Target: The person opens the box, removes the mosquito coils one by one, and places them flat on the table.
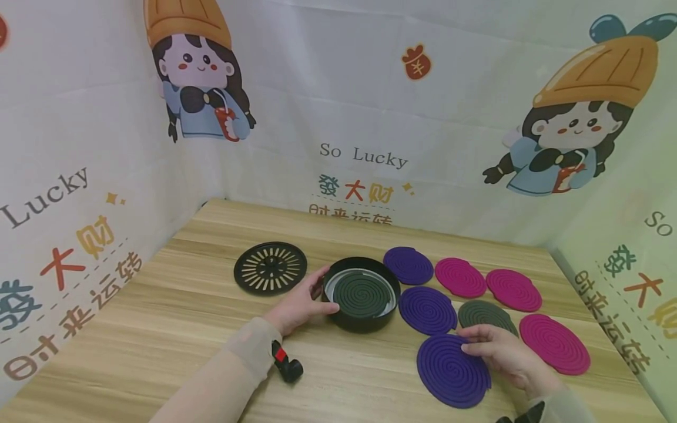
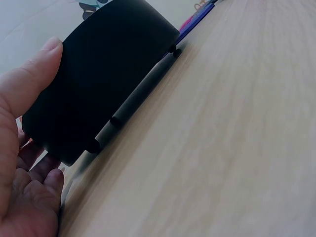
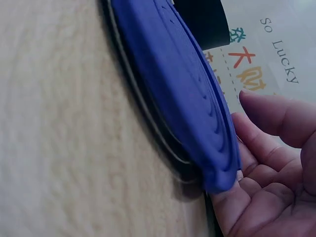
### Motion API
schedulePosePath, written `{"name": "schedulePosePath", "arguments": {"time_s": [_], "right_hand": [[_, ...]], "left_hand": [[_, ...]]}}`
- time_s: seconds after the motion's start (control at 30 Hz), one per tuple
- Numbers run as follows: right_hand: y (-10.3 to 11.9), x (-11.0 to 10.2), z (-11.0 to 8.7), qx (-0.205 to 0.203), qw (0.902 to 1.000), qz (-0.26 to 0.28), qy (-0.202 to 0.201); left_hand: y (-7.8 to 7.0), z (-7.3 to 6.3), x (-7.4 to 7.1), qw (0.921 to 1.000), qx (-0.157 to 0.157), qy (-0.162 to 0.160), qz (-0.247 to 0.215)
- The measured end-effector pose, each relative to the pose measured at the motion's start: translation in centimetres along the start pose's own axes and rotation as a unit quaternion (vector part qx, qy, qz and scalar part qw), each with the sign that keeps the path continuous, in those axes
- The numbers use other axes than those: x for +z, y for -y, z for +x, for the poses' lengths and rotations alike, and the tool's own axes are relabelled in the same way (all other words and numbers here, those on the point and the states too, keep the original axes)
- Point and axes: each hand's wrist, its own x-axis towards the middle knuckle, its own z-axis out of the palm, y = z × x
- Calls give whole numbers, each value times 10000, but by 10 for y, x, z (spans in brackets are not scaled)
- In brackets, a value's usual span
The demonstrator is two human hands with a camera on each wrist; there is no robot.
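Observation:
My left hand (image 1: 298,306) grips the left side of a round black mosquito coil holder (image 1: 365,322), thumb near its rim. Inside the holder lies a dark green mosquito coil (image 1: 362,294) over a pale lining. Small feet show under the holder (image 2: 108,74) in the left wrist view. My right hand (image 1: 502,355) holds the nearest purple mosquito coil (image 1: 453,370) by its upper right edge. In the right wrist view the purple coil (image 3: 168,84) stands edge-on above a dark band, with fingers at its edge. Whether it is fully off the table is unclear.
A slotted black lid (image 1: 271,267) lies left of the holder. Two more purple coils (image 1: 427,310) lie to its right. Beyond them are several magenta coils (image 1: 555,343) and another green coil (image 1: 486,314). Printed cloth (image 1: 296,88) surrounds the wooden table (image 1: 158,305).

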Motion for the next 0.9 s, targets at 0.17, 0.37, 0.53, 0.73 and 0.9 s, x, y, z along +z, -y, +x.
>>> {"name": "schedulePosePath", "arguments": {"time_s": [0.17,0.37,0.53,0.73,0.9], "right_hand": [[3,3,-4,-91,9982,-537,-265],[4,9,-7,4,9910,-1049,-830],[3,12,-10,-134,9884,-1213,-904],[3,8,-11,-301,9891,-1213,-785],[11,1,-11,-244,9890,-1308,-645]], "left_hand": [[0,1,0,10000,-54,16,30],[-1,2,-1,9999,-94,83,-1],[-1,0,0,10000,-62,0,58],[-2,0,1,10000,25,20,50],[-2,-1,0,10000,-24,44,48]]}}
